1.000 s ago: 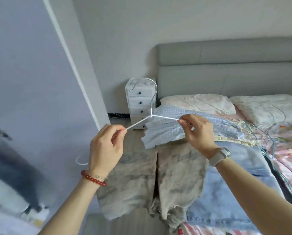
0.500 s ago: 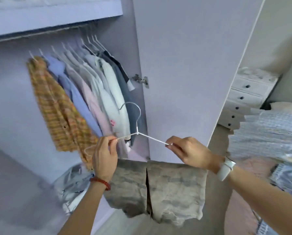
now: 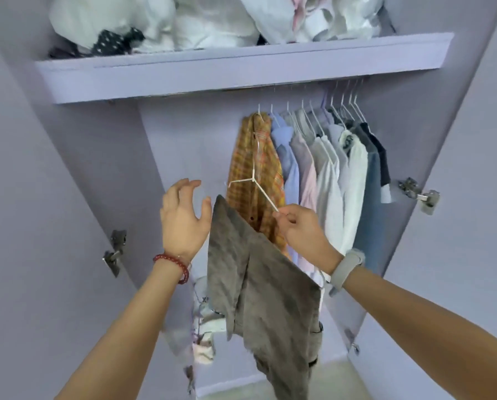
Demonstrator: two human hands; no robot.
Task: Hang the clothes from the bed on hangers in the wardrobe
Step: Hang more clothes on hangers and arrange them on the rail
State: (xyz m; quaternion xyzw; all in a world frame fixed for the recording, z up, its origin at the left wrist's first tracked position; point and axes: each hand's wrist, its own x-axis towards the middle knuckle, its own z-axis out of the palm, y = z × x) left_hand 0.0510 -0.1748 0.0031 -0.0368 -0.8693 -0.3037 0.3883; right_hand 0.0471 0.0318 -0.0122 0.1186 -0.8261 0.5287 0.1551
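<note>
The grey trousers hang folded over a white hanger, raised in front of the open wardrobe — just before the orange checked shirt at the left end of the row of hung shirts. The right hand pinches the hanger's right arm; the left hand is open with fingers spread, just beside the trousers' upper edge — touching nothing.

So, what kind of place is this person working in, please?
Most likely a home bedroom wardrobe: shirts hang on white hangers from a rail, a lilac shelf above holds bundled laundry, and door hinges show at the sides.
</note>
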